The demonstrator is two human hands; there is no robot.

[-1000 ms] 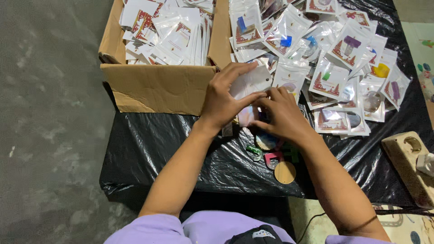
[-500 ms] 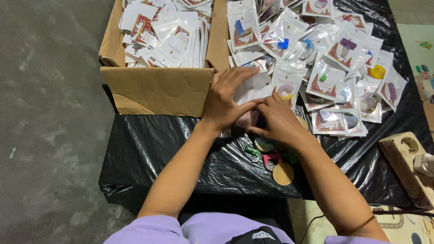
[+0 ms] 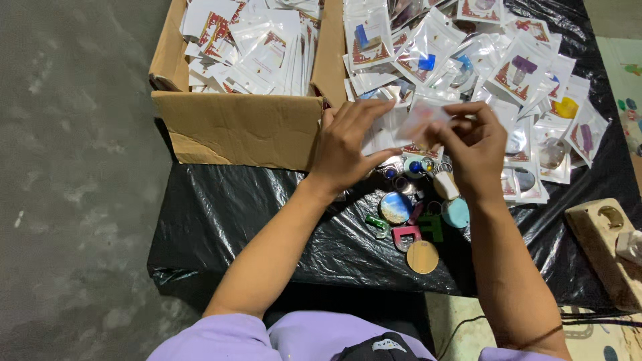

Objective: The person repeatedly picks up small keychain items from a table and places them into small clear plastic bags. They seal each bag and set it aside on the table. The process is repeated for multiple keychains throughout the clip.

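Both my hands hold one small clear plastic packet (image 3: 420, 117) with a printed card inside, raised above the black sheet. My left hand (image 3: 348, 144) grips its left side with the fingers spread over it. My right hand (image 3: 472, 148) pinches its right end. Under my hands lies a cluster of loose keychains (image 3: 409, 220): round discs, a green piece, a pink piece, a tan wooden disc. Behind the hands a heap of filled packets (image 3: 508, 73) covers the sheet.
A cardboard box (image 3: 234, 127) at the back left holds several upright packets. A black plastic sheet (image 3: 221, 220) covers the low surface. At the right edge sits a tan wooden block (image 3: 602, 247) with a round hole. Grey concrete floor lies to the left.
My hands have lifted the packet a little and shifted it to the right. The right hand moved from the packet's lower edge to pinch its right end.
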